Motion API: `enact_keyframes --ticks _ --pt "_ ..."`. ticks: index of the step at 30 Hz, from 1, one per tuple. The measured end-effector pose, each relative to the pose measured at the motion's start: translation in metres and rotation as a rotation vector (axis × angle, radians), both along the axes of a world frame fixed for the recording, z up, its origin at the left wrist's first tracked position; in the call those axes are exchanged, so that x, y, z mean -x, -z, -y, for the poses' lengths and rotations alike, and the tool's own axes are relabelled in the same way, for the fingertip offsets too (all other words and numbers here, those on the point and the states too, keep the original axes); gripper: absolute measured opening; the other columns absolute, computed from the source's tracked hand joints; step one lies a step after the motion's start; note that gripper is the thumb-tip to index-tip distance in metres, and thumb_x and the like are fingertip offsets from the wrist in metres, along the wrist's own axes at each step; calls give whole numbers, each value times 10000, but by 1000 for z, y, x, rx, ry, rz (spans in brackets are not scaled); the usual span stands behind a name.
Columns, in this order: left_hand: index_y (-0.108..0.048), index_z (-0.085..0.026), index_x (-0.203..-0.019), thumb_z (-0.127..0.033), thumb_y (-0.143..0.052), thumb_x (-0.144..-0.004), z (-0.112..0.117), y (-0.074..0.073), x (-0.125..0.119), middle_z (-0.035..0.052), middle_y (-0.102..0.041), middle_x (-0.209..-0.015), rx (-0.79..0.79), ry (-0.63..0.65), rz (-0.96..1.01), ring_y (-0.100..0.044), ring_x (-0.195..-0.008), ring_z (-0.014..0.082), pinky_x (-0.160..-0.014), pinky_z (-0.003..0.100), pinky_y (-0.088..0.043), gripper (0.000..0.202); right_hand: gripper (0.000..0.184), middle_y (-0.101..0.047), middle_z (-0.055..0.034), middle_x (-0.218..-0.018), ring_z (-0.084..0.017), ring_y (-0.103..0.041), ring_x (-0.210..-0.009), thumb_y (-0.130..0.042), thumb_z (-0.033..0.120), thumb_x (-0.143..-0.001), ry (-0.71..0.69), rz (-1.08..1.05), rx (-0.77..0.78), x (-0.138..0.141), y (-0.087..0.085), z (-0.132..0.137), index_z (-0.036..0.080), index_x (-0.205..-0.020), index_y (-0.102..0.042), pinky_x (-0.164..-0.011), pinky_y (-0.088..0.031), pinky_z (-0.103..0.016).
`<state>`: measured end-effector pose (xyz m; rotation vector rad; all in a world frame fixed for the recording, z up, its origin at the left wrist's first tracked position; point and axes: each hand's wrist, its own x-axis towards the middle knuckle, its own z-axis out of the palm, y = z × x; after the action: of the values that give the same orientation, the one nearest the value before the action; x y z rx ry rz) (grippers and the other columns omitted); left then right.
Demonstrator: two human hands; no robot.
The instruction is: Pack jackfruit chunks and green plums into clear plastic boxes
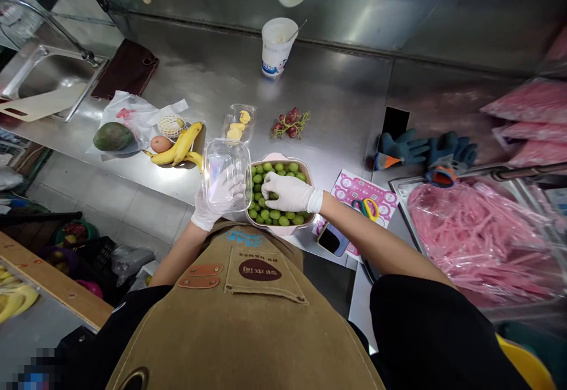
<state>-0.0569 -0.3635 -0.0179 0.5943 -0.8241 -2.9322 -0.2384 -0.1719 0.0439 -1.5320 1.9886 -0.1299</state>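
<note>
My left hand [217, 195], in a white glove, holds a clear plastic container [227, 152] from beneath; its fingers show through the see-through wall. Just right of it, a pink-rimmed basin [283, 228] is full of green grapes [270, 215]. My gloved right hand [287, 194] reaches over the basin with bent fingertips down among the grapes. Whether a grape is pinched there is hidden. Behind the container stands a smaller clear box [248, 119] with yellow fruit pieces [238, 128]. A bunch of red grapes [291, 123] lies on the steel counter behind the basin.
Left on the counter lie bananas [188, 142], a mango [112, 136] and a round reddish fruit [161, 144], near a sink [57, 74]. A white tub [278, 47] stands at the back. Right are scissors [367, 208], a phone [333, 240], gloves [405, 148] and bagged pink strips [473, 230].
</note>
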Motion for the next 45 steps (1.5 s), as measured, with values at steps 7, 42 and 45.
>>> enact_keyframes --ticks 7,42,45 --pt "-572 -210 -1566 -769 -859 -694 -7 2 0 204 -682 -1466 13 -25 -22 -577 -1453 449 -1148 557 -478 1074 88 -725 -54 -979 -213 -642 -926 -657 166 -889 250 254 386 20 -19 -13 195 -809 -680 -953 -511 -395" --pt "-371 -255 -1739 -826 -803 -658 -11 3 -9 203 -616 -1628 -27 -57 -63 -440 -1608 521 -1278 663 -394 1297 641 -625 -264 -1405 -419 -572 -1185 -524 651 -1038 8 -346 41 -43 15 -7 130 -1366 -701 -949 -368 -502" --pt "-346 -220 -1734 -800 -801 -681 -11 1 -7 231 -529 -1701 -2 -46 -74 -384 -1637 525 -1288 653 -369 1286 630 -657 -264 -1282 -411 -595 -1116 -508 656 -1044 14 -340 -3 -43 13 -3 118 -1298 -715 -869 -373 -448"
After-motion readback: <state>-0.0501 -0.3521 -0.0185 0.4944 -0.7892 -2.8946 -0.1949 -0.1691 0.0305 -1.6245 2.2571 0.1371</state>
